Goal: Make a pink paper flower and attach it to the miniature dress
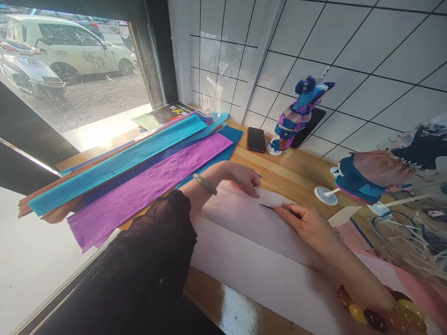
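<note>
A large pale pink sheet of paper [251, 237] lies across the wooden table [300, 167]. My left hand [240, 177], with a green bangle on the wrist, presses its closed fingers down on the sheet's far edge. My right hand [307, 225], with a beaded bracelet on the forearm, grips a thin dark blade or pen [268, 207] whose tip touches the paper just below my left fingertips. A small cut strip of paper [344, 215] lies to the right of my right hand.
Long sheets of purple [146, 186] and teal crepe paper [115, 163] are stacked at the left by the window. A black phone [256, 139] lies near the tiled wall. Paper-dressed dolls on white stands [296, 116] [370, 177] stand at the back right.
</note>
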Tool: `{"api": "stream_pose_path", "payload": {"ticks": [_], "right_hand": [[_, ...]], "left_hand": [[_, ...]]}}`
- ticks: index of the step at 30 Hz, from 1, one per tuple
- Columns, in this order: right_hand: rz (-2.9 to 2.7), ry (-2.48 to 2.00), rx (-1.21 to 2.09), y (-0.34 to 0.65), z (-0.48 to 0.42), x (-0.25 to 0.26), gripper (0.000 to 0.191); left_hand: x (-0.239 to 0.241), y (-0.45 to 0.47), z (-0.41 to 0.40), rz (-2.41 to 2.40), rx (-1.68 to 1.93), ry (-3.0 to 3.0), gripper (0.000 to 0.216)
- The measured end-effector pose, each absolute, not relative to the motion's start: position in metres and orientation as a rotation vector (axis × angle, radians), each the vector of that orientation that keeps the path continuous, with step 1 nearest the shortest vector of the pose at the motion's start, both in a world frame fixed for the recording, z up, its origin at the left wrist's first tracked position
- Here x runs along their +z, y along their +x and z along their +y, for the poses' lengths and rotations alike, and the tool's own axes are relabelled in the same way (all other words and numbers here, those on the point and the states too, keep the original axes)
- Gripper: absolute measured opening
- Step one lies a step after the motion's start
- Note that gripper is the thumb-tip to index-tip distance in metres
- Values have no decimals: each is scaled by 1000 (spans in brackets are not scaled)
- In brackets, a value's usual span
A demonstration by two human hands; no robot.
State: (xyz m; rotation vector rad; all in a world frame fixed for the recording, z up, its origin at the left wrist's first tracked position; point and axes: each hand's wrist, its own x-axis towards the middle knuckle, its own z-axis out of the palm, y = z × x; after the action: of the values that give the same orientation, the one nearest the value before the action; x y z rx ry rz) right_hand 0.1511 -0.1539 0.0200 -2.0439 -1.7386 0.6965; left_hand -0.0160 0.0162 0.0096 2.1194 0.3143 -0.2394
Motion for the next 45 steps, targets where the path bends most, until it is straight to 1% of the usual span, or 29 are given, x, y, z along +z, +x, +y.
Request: {"api": "stream_pose_path", "payload": {"ticks": [2,4,13,22,28,45], "right_hand": [[-1803,-2060,794,154,-154,20,46],[-1832,-2080,823,158,-155,20,47],[-1902,-2084,825,156,-147,16,49],[-1919,-2032,815,145,-138,15,46],[-1927,-2006,755,139,-140,14,48],[-1898,-2044,731,139,-138,6,49]], "left_hand": [[10,-16,16,298,-231,2113,22],[11,-17,15,306,-222,2102,22],[14,-18,12,347,-210,2092,24],[11,-18,13,298,-193,2141,22],[11,-17,14,267,-176,2155,24],[13,-17,13,298,-232,2178,23]]}}
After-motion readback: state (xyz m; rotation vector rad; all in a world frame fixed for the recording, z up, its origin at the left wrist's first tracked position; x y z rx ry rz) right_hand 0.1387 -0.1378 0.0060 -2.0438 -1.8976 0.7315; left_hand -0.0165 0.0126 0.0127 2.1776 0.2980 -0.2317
